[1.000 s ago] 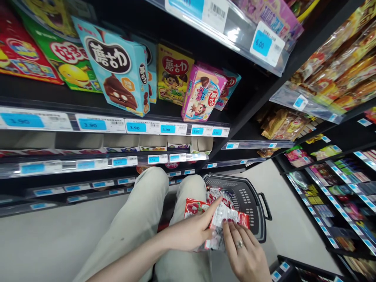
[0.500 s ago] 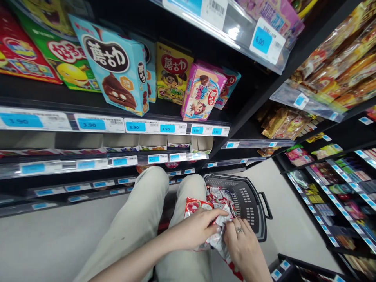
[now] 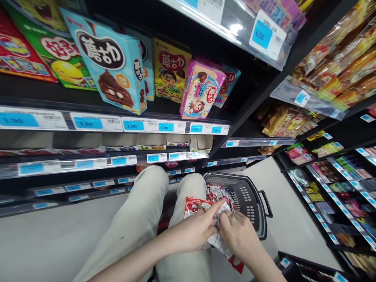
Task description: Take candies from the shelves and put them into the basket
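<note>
Over my right knee, my left hand (image 3: 202, 225) grips a red and white candy bag (image 3: 194, 205) with a fruit picture on its front. My right hand (image 3: 236, 231), a ring on one finger, is closed on shiny red and silver packaging (image 3: 223, 244) right beside it. The two hands nearly touch, and I cannot tell whether they hold one bag or several overlapping ones. Just beyond them, a dark grey shopping basket (image 3: 261, 231) stands on the floor. More red and silver packets (image 3: 219, 192) lie in its left part, partly hidden behind my hands.
Ahead, a black shelf carries a light blue snack box (image 3: 108, 62), a yellow box (image 3: 170, 70) and a pink box (image 3: 201, 89). Price tags (image 3: 135, 125) line its edge, above open cartons (image 3: 152, 141). Bagged snacks (image 3: 346, 70) fill shelves at the right, beyond a pale floor (image 3: 290, 211).
My right hand has shifted slightly up and left, closer to my left hand, its fingers curling tighter on the packaging. The camera view has tilted a little. The basket stays put.
</note>
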`<state>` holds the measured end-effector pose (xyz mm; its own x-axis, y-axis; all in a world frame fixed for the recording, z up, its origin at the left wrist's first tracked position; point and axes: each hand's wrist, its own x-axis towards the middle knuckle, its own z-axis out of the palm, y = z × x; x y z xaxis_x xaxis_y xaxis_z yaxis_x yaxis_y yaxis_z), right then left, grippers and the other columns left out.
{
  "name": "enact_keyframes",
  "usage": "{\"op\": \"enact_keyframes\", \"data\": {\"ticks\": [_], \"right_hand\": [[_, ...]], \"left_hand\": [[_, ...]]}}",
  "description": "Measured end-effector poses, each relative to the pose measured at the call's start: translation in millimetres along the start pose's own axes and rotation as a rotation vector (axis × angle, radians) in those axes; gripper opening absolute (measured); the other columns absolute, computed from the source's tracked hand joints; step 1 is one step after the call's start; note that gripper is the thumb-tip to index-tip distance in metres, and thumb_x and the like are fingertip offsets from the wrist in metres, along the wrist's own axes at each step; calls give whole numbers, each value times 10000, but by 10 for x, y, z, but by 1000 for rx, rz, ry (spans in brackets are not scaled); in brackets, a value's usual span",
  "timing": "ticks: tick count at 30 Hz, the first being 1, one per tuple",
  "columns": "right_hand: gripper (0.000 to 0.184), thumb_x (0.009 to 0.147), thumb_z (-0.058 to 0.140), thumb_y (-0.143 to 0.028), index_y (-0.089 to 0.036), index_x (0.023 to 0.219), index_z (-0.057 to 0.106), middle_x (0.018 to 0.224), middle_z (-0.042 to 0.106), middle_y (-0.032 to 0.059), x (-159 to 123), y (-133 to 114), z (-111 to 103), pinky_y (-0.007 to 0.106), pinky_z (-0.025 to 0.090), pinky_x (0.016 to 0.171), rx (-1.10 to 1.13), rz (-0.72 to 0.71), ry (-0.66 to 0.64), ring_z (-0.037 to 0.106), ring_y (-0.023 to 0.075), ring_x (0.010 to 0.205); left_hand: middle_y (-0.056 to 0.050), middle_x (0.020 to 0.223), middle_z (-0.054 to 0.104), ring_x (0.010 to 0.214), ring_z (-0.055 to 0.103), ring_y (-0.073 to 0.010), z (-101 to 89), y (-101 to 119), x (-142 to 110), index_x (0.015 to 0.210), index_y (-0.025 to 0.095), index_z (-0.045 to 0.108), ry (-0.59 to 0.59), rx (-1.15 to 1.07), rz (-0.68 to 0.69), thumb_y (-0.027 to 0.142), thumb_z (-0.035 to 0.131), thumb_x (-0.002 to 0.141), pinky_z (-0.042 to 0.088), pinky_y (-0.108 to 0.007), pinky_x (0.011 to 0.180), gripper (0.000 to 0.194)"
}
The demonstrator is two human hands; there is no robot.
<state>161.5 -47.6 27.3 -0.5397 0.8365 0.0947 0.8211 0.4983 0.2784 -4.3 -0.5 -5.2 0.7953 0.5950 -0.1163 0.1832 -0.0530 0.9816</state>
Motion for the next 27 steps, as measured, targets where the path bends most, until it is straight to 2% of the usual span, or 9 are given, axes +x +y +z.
{"op": "enact_keyframes", "data": {"ticks": [4,7,10,14,16,19,22,25,27], "right_hand": [[280,886,294,-114,-188,679,468,551,506,4,-6,30,123,279,310,536,74,77,72,463,152,470],[345,939,314,-179,-188,632,473,527,509,1,-14,-17,132,279,306,555,45,150,180,465,137,466],[394,951,362,-273,-187,589,490,465,494,-5,-4,-103,111,286,297,550,-22,367,239,457,132,431],[429,909,460,-396,-194,533,495,442,502,9,53,-199,129,302,301,559,-126,602,273,462,148,433],[402,909,464,-379,-190,557,510,505,531,23,79,-223,150,302,316,569,-65,589,315,484,158,485],[272,914,449,-260,-165,684,559,598,550,42,77,-254,156,313,338,590,20,426,345,493,178,571],[180,896,409,-165,-113,857,577,725,583,93,23,-293,124,356,351,631,-38,343,263,499,222,680],[218,886,355,-126,-116,838,568,720,561,103,-31,-310,91,376,326,602,-133,312,172,466,237,666],[234,883,336,-102,-123,812,558,676,534,88,-45,-308,83,368,311,579,-161,267,188,441,223,625]], "left_hand": [[-96,1079,607,936,577,-232,30,-55,44,1422,220,225,64,16,-55,225,431,833,413,-314,815,624],[-70,1070,619,1018,533,-219,68,-83,121,1279,211,460,121,-57,-27,212,416,839,397,-304,857,442],[-40,901,651,902,554,-190,91,-72,194,1005,173,620,174,-178,4,225,400,850,407,-272,799,274],[-22,755,614,705,516,-150,75,-39,226,864,135,616,332,-295,-10,258,409,846,390,-233,650,241],[-3,678,572,641,478,-132,50,-36,212,801,135,606,402,-312,-12,276,418,845,365,-219,603,238],[19,618,521,589,431,-117,11,-50,179,761,145,599,467,-259,-15,295,426,847,329,-214,567,245],[36,573,468,546,380,-104,-7,-64,161,754,150,585,501,-239,-27,298,419,854,292,-211,526,244],[39,573,474,534,376,-98,-6,-55,164,745,152,567,513,-280,-12,315,439,849,290,-206,514,232],[26,625,533,570,419,-104,-4,-41,171,750,147,583,505,-301,7,310,502,813,318,-203,543,193]]}}
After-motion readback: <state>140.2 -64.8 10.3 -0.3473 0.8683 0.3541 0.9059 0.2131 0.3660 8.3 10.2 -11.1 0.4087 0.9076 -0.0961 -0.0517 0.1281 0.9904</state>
